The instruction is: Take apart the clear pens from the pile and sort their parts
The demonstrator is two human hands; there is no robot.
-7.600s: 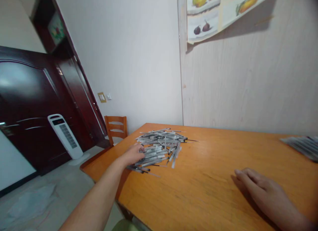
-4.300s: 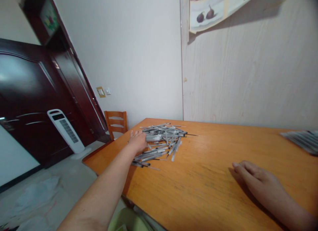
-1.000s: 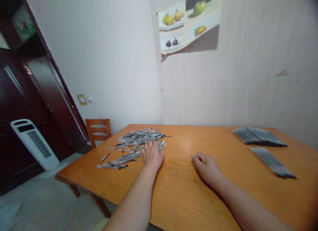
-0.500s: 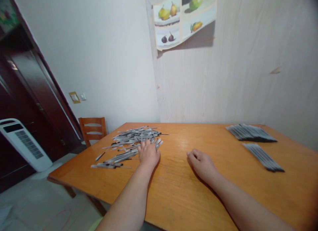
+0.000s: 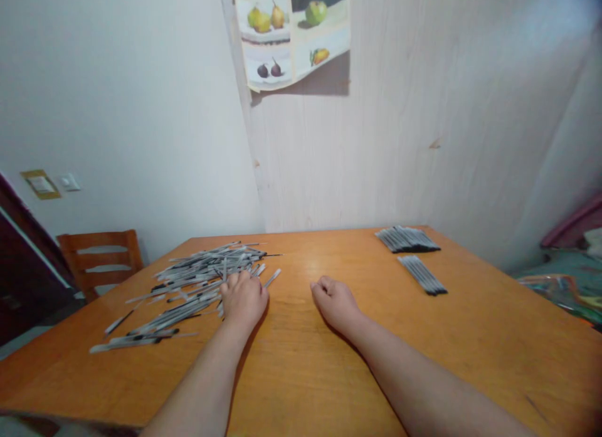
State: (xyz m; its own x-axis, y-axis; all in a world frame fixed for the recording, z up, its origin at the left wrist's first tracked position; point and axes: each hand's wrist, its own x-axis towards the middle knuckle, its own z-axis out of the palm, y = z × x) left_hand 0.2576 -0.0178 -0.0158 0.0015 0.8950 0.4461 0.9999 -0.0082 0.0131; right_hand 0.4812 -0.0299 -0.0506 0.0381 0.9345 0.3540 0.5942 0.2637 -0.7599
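A loose pile of thin grey and black pens [image 5: 192, 281] lies on the left part of the orange wooden table [image 5: 423, 355]. My left hand [image 5: 243, 300] rests at the pile's right edge, fingers curled down among the pens; whether it grips any is hidden. My right hand [image 5: 335, 303] lies on bare wood a short way to the right, knuckles up in a loose fist, with nothing seen in it. The two hands are apart.
Two neat rows of the same pens lie at the table's far right, one near the wall [image 5: 407, 239] and one closer [image 5: 422, 275]. A wooden chair [image 5: 98, 258] stands beyond the left end. A fruit poster [image 5: 294, 36] hangs on the wall. Coloured clutter [image 5: 564, 286] sits right of the table.
The view has swung right. My left hand moved from the pile's far left side to its right edge. My right hand went from flat fingers to a loose fist.
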